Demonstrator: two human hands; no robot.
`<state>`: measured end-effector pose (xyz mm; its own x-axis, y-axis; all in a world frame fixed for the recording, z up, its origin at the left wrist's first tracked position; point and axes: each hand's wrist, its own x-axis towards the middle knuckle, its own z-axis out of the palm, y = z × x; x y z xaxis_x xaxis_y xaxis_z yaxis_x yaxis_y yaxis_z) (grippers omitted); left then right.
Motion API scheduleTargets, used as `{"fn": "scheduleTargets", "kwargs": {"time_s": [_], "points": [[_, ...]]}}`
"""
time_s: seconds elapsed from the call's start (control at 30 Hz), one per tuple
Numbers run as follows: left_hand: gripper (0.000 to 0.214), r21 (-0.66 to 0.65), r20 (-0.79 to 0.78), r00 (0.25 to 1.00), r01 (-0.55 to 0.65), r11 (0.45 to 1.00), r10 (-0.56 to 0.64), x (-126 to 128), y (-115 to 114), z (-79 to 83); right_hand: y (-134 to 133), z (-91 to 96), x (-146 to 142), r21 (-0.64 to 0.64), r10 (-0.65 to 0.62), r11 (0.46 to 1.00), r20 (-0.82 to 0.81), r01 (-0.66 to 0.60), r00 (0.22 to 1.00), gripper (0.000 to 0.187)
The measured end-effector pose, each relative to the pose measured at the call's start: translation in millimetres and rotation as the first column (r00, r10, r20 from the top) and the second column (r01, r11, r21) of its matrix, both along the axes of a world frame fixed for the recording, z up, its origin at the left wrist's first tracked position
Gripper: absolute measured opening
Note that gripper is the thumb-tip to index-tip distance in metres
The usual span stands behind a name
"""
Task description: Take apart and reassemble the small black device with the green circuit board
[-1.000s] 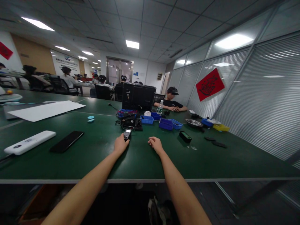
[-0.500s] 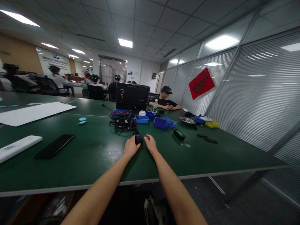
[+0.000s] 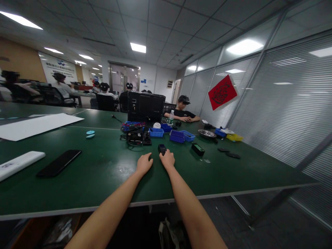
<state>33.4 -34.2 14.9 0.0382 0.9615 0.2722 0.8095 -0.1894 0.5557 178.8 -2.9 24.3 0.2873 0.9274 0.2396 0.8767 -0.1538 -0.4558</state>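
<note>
My right hand (image 3: 167,159) grips a small black handheld device with a little screen (image 3: 162,148) at its near end, above the green table. The device's exact kind is too small to make out. To its left, my left hand (image 3: 144,163) rests low over the tabletop, thumb and fingers apart with nothing between them. Beyond both hands lies a black box-like unit with cables (image 3: 135,138), and blue plastic trays (image 3: 156,132) sit just behind. A white baseball (image 3: 156,125) shows at the back of one tray.
A black monitor (image 3: 146,107) stands behind the trays. Right of my hands lie a black box with a green top (image 3: 197,149) and a metal pan (image 3: 206,134). At left are a black slab (image 3: 59,163) and a white bar (image 3: 22,164). A person (image 3: 184,110) sits across the table.
The black device has passed from my left hand to my right hand and shifted right. My left hand has let go, and its fingers have parted.
</note>
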Motion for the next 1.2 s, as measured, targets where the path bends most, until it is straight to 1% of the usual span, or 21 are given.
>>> {"fn": "scheduleTargets", "kwargs": {"time_s": [0.07, 0.13, 0.27, 0.4, 0.53, 0.6, 0.67, 0.73, 0.77, 0.8, 0.83, 0.87, 0.9, 0.93, 1.0, 1.03, 1.07, 1.1, 1.13, 1.2], "points": [[0.043, -0.02, 0.095, 0.995, -0.009, 1.0, 0.011, -5.1, -0.2, 0.1, 4.6, -1.0, 15.8, 0.031, -0.053, 0.998, -0.008, 0.053, 0.999, 0.04], [0.042, -0.041, 0.185, 0.983, -0.001, 0.999, 0.008, -11.3, -1.1, 0.6, 7.2, -2.3, 26.8, 0.058, -0.068, 0.996, -0.007, 0.068, 0.998, 0.038], [0.039, -0.059, 0.314, 0.95, 0.016, 0.998, 0.003, -21.4, -3.8, 1.4, 8.0, -6.2, 31.0, 0.084, -0.057, 0.995, 0.028, 0.054, 0.998, 0.042], [0.034, -0.035, 0.382, 0.924, 0.012, 0.999, 0.002, -23.3, -3.9, -0.2, 8.2, -8.7, 28.6, 0.099, -0.071, 0.993, 0.035, 0.067, 0.997, 0.044], [0.033, -0.027, 0.4, 0.917, 0.011, 1.0, 0.001, -22.5, -1.5, -3.0, 6.5, -5.6, 33.1, 0.131, -0.11, 0.984, -0.08, 0.12, 0.991, 0.045], [0.033, -0.022, 0.392, 0.92, 0.016, 1.0, -0.006, -22.9, -0.4, -3.8, 3.3, -1.7, 36.9, 0.211, -0.136, 0.963, -0.165, 0.169, 0.977, 0.048], [0.034, -0.015, 0.378, 0.926, 0.024, 1.0, -0.016, -23.4, 0.2, -4.0, -1.1, 3.1, 40.4, 0.334, -0.129, 0.92, -0.242, 0.208, 0.962, 0.05], [0.033, -0.015, 0.364, 0.931, 0.028, 0.999, -0.021, -23.7, 0.6, -4.1, -4.9, 6.9, 41.9, 0.431, -0.08, 0.875, -0.315, 0.218, 0.946, 0.051], [0.033, -0.018, 0.358, 0.934, 0.03, 0.999, -0.021, -23.7, 0.9, -4.2, -6.0, 7.9, 41.4, 0.453, -0.029, 0.869, -0.354, 0.198, 0.935, 0.051], [0.033, -0.022, 0.351, 0.936, 0.03, 0.999, -0.021, -23.7, 1.2, -4.5, -6.3, 7.9, 39.8, 0.454, 0.041, 0.876, -0.402, 0.16, 0.915, 0.051], [0.034, -0.022, 0.344, 0.939, 0.031, 0.999, -0.022, -23.6, 1.6, -4.9, -5.7, 7.0, 37.2, 0.441, 0.122, 0.891, -0.46, 0.107, 0.879, 0.05], [0.034, -0.019, 0.336, 0.942, 0.034, 0.999, -0.026, -23.4, 2.1, -5.4, -4.3, 5.3, 33.7, 0.417, 0.203, 0.908, -0.529, 0.045, 0.824, 0.049], [0.034, -0.015, 0.327, 0.945, 0.037, 0.999, -0.03, -23.2, 2.5, -5.9, -2.3, 2.9, 29.6, 0.387, 0.271, 0.922, -0.603, -0.022, 0.75, 0.047], [0.034, -0.01, 0.318, 0.947, 0.042, 0.999, -0.037, -22.8, 2.9, -6.3, 0.0, 0.1, 25.4, 0.351, 0.312, 0.933, -0.679, -0.079, 0.664, 0.043], [0.037, -0.005, 0.303, 0.952, 0.055, 0.998, -0.051, -21.6, 2.8, -6.7, 3.9, -5.4, 17.7, 0.268, 0.312, 0.95, -0.805, -0.16, 0.505, 0.032], [0.039, -0.003, 0.295, 0.953, 0.068, 0.998, -0.064, -20.8, 2.3, -6.4, 4.9, -7.6, 14.8, 0.22, 0.285, 0.956, -0.847, -0.192, 0.448, 0.028], [0.042, 0.003, 0.283, 0.955, 0.086, 0.996, -0.083, -19.8, 1.4, -5.9, 5.2, -9.2, 12.7, 0.174, 0.253, 0.96, -0.876, -0.221, 0.411, 0.025], [0.045, 0.017, 0.264, 0.958, 0.11, 0.994, -0.11, -18.8, 0.2, -5.2, 4.6, -10.1, 11.4, 0.13, 0.224, 0.959, -0.892, -0.253, 0.392, 0.024], [0.047, 0.038, 0.236, 0.962, 0.134, 0.99, -0.139, -17.9, -1.1, -4.4, 3.3, -10.3, 10.7, 0.092, 0.206, 0.952, -0.897, -0.291, 0.39, 0.025], [0.047, 0.086, 0.16, 0.968, 0.18, 0.98, -0.192, -16.3, -3.6, -3.0, -0.7, -9.4, 10.1, 0.045, 0.222, 0.919, -0.879, -0.39, 0.421, 0.027]]}}
